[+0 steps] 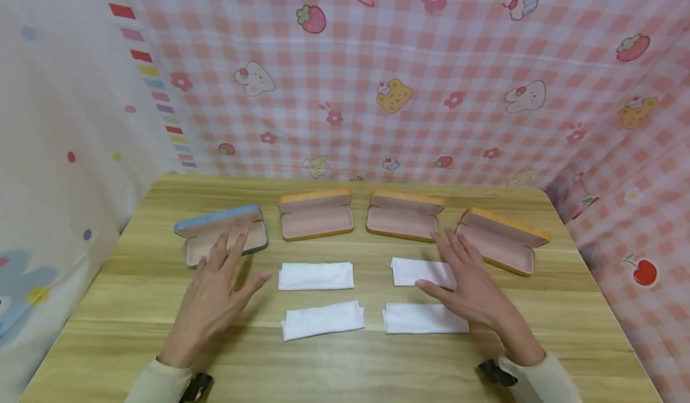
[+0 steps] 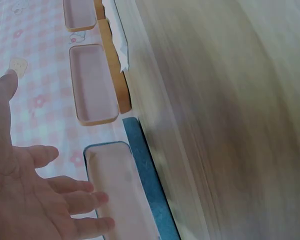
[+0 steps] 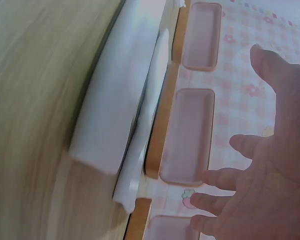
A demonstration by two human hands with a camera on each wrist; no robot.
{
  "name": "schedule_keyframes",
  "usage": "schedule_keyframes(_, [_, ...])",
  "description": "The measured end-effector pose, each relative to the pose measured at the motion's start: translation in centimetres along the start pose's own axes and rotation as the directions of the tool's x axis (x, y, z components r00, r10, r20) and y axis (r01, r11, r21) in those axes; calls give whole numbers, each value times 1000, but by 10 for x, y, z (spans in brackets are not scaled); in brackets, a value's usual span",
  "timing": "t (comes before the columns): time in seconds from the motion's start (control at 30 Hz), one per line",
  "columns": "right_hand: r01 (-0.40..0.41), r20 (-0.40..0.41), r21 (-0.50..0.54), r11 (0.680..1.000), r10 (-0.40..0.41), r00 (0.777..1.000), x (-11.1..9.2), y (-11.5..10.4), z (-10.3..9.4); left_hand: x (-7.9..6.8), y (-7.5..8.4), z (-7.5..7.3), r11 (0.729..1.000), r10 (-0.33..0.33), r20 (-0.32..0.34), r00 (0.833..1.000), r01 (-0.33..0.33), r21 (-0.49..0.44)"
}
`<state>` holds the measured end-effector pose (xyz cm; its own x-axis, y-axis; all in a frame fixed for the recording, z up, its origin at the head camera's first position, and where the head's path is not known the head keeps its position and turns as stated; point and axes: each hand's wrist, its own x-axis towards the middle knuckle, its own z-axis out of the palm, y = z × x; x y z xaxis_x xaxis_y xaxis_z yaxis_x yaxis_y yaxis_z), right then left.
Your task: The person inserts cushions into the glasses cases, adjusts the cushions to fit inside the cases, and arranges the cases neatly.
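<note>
My left hand (image 1: 211, 307) is held with spread fingers at the near side of an open blue glasses case (image 1: 218, 219); its fingertips overlap the pale lining in the head view. On the other side my right hand (image 1: 477, 289) has its fingers extended over a folded white cloth (image 1: 408, 271), close to the rightmost orange glasses case (image 1: 504, 226). Neither hand holds anything. Two more orange cases, one left of centre (image 1: 317, 218) and one right of centre (image 1: 404, 218), stand with lids raised. Another folded white cloth (image 1: 423, 319) lies partly beneath the right hand in this view.
Two other folded white cloths, an upper one (image 1: 316, 276) and a slightly tilted lower one (image 1: 323, 320), lie left of the middle on the wooden table (image 1: 345, 367). A pink checked curtain (image 1: 345, 61) hangs behind the table, with more fabric at both sides.
</note>
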<state>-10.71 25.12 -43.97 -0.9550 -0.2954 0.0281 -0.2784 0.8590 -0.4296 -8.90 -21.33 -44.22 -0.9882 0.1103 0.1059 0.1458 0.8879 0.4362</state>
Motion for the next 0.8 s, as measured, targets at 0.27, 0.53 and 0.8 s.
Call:
schedule_keyframes(0.27, [6, -1, 104, 995, -6, 1000, 6, -11, 4, -3, 8, 1, 998, -9, -13, 1000, 8, -60])
schedule_keyframes(0.53, [47, -3, 227, 973, -47, 999, 13, -25, 10, -4, 12, 4, 984, -11, -34, 999, 5, -177])
schedule_keyframes(0.8, [28, 9, 316, 948, -33, 999, 18, -37, 17, -2, 13, 13, 942, -29, -60, 998, 7, -335])
